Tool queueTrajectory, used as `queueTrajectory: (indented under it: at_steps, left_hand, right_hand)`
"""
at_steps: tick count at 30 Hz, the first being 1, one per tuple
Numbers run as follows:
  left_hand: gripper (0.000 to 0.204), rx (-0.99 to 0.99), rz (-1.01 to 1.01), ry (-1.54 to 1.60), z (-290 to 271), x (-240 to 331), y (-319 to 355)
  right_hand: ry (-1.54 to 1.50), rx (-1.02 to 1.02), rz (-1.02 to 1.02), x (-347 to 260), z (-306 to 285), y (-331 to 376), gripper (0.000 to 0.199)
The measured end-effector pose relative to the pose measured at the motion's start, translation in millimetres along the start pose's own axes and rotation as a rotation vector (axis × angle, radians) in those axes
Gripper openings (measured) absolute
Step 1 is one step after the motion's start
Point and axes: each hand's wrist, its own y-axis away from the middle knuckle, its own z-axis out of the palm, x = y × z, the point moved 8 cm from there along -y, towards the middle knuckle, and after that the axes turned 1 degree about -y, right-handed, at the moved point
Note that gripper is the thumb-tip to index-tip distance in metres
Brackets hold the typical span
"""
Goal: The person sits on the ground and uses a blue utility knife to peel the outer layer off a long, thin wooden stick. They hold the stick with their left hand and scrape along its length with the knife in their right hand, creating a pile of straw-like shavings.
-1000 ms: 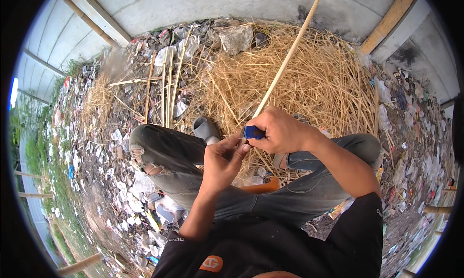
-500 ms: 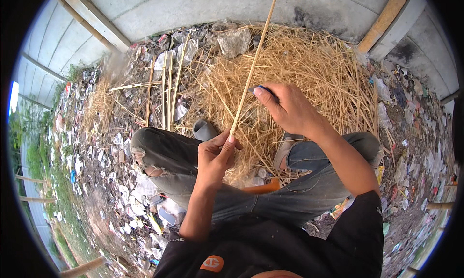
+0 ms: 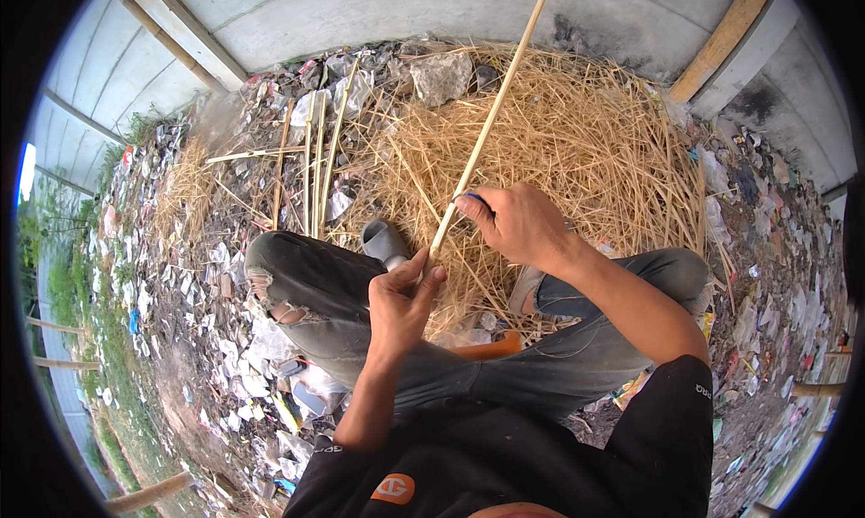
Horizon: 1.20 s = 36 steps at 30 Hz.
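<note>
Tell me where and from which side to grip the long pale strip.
Pinch the long pale strip midway up its visible length, probably from the left: that slim stretch is free, the left hand holds the lower end, and the right hand is on the right.

Ground [image 3: 171,378] — straw [image 3: 586,144], rock [image 3: 441,77], perhaps plastic scraps [image 3: 268,342].

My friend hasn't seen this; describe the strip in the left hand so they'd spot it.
In front of the grey wall spreads a big heap of straw-coloured slivers. Over it slants a long pale strip, its near end in the left hand. Unlike the ground strips lying to the left, it is held up and runs to the picture's top edge.
</note>
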Motion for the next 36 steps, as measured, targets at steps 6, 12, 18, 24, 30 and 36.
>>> queueTrajectory:
  at_steps: [6,12,18,24,30,36]
  left_hand:
    - [0.039,0.008,-0.044,0.025,-1.4,11.8,-0.7]
    - [0.041,0.039,0.011,0.040,-7.6,13.0,-9.8]
    - [0.042,0.014,0.001,0.038,-0.5,23.9,-15.0]
    - [0.041,0.016,0.028,0.080,-3.6,13.8,-6.6]
    - [0.037,0.115,0.270,-0.172,0.5,27.3,-5.7]
    - [0.035,0.039,0.225,-0.368,11.2,42.2,0.6]
  right_hand:
    - [-0.130,0.036,0.108,21.2,-19.7,-19.8,0.054]
    - [-0.070,0.155,-0.052,-7.8,-14.3,-18.6,0.055]
    - [-0.161,0.151,-0.162,-29.1,23.4,15.2,0.060]
    - [-0.657,-0.147,0.216,16.2,7.0,-7.7,0.056]
    - [-0.274,-0.154,0.025,-27.9,-9.2,-3.7,0.047]
    - [-0.382,-0.203,-0.059,-28.2,9.3,5.3,0.029]
